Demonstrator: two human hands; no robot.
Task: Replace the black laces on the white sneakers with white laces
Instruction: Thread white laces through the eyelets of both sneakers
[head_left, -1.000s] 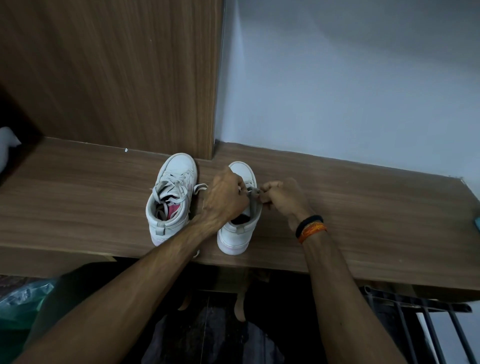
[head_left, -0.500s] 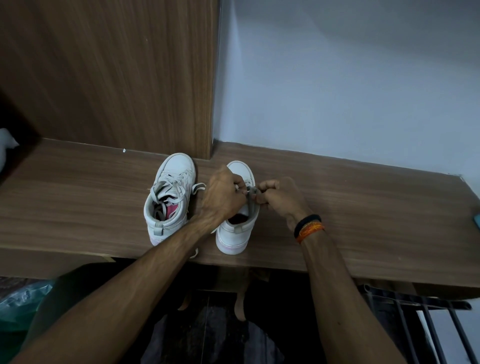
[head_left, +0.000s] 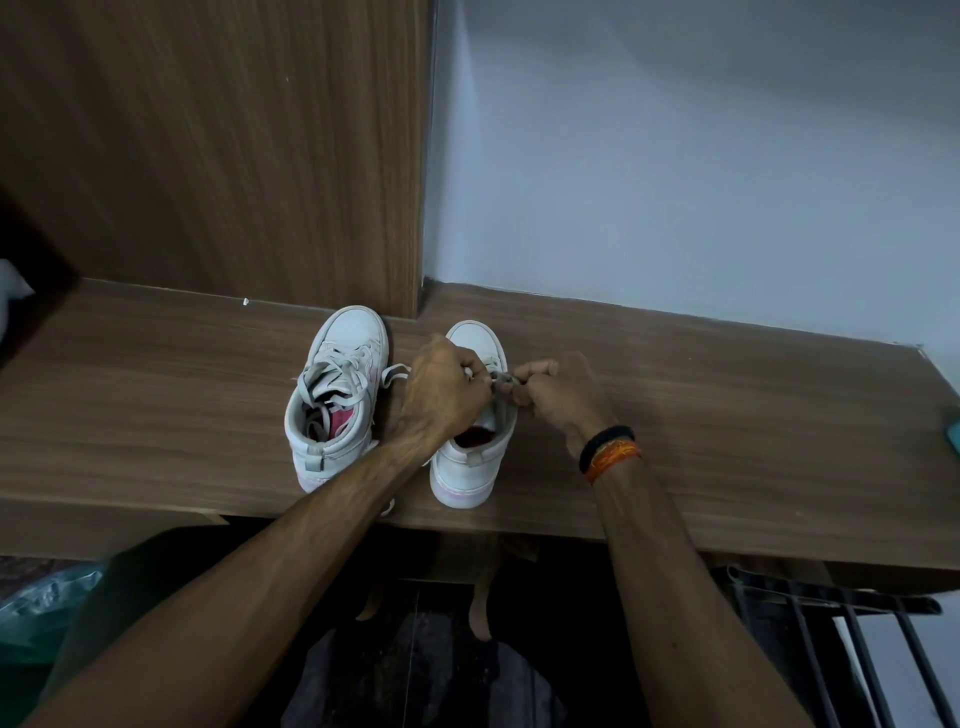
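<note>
Two white sneakers stand side by side on a wooden shelf (head_left: 727, 415), toes toward the wall. The left sneaker (head_left: 337, 400) carries a loosely threaded pale lace with loops spilling over its opening. Over the tongue of the right sneaker (head_left: 470, 457) my left hand (head_left: 447, 395) and my right hand (head_left: 561, 397) both pinch a pale lace (head_left: 501, 387) between their fingertips. My left hand covers most of that shoe's eyelets. No black lace is visible.
A wooden cabinet side (head_left: 234, 156) rises behind the left sneaker and a pale wall (head_left: 675, 156) behind the right one. A teal object (head_left: 953, 436) sits at the shelf's far right edge. Dark metal bars (head_left: 857, 649) and a plastic bag (head_left: 41, 608) lie below the shelf.
Both hands have stayed over the right sneaker, shifting slightly together as they work the lace. The sneakers have not moved.
</note>
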